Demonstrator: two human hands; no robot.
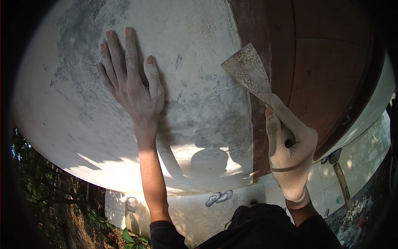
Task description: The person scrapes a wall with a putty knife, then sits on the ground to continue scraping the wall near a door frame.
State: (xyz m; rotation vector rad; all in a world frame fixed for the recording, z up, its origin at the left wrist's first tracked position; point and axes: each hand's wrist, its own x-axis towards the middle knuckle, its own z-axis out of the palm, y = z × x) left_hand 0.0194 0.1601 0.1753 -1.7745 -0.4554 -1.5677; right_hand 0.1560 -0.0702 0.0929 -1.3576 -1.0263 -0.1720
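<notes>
My left hand lies flat with fingers spread on a white plastered wall, dusted with white powder. My right hand, also dusty, grips the handle of a putty knife. Its wide, plaster-crusted blade points up and left, its edge at the wall's right margin next to a dark brown wooden door. Grey patches mottle the wall around both hands.
A pair of grey sandals lies on the pale floor below. White floor tiles run along the right, with a wooden-handled tool lying on them. Green plants and soil sit at the lower left. My shadow falls on the wall.
</notes>
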